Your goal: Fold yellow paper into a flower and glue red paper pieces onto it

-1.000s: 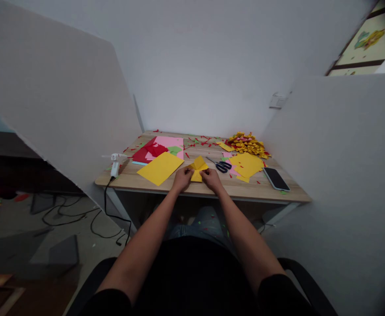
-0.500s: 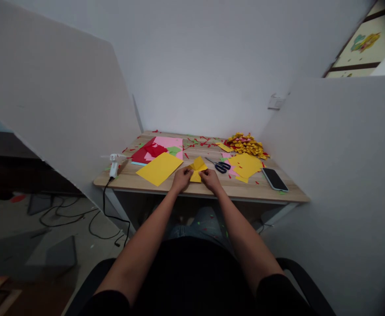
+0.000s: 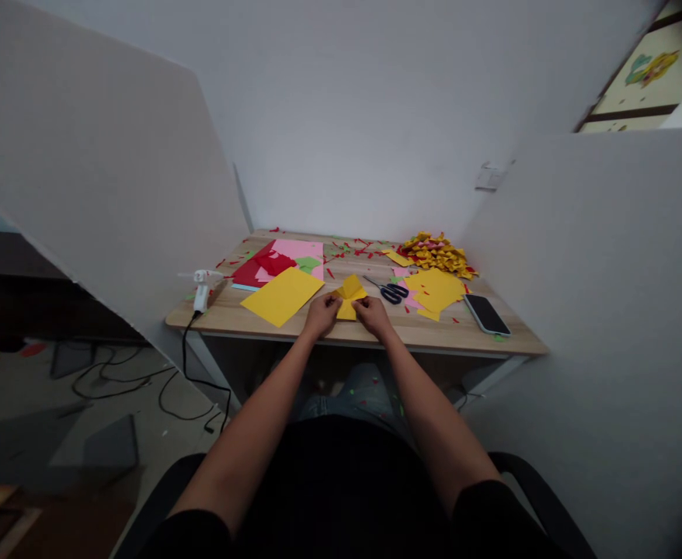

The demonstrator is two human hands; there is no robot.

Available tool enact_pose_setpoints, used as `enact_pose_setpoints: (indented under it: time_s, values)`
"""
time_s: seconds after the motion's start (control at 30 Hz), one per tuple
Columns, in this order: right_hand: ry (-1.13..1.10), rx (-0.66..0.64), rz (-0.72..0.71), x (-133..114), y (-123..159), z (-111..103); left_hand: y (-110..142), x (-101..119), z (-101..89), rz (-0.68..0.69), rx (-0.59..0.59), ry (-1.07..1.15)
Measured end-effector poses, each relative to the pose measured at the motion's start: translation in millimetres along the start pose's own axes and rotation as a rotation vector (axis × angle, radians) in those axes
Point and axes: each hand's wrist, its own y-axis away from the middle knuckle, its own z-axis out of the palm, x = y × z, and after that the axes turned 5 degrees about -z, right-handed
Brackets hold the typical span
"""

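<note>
Between my hands, over the table's front edge, is a small piece of creased yellow paper point(image 3: 351, 289) with its folds partly raised. My left hand point(image 3: 323, 314) pinches its left side, and my right hand point(image 3: 372, 314) grips the right side. A flat yellow sheet point(image 3: 283, 296) lies just left of my left hand. Black-handled scissors point(image 3: 394, 293) rest beyond my right hand, blades pointing to the back left. Farther right are yellow paper cut-outs point(image 3: 437, 289) on top of pink scraps.
A glue gun point(image 3: 201, 291) stands at the table's left edge, its cord hanging down. Red and pink sheets point(image 3: 298, 250) lie behind the yellow sheet. A heap of folded yellow pieces point(image 3: 437, 253) sits at the back right, a phone point(image 3: 487, 314) at the right. Partitions flank the table point(image 3: 341, 338).
The view has shifted very slightly. Both hands keep their hold on the yellow paper, with almost no visible movement.
</note>
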Motion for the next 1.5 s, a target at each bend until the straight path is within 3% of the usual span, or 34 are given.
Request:
enact_pose_setpoints:
  time_s: [1.5]
  values:
    - [0.024, -0.006, 0.003, -0.3, -0.1, 0.0, -1.4, -3.1, 0.8, -0.019, -0.029, -0.022]
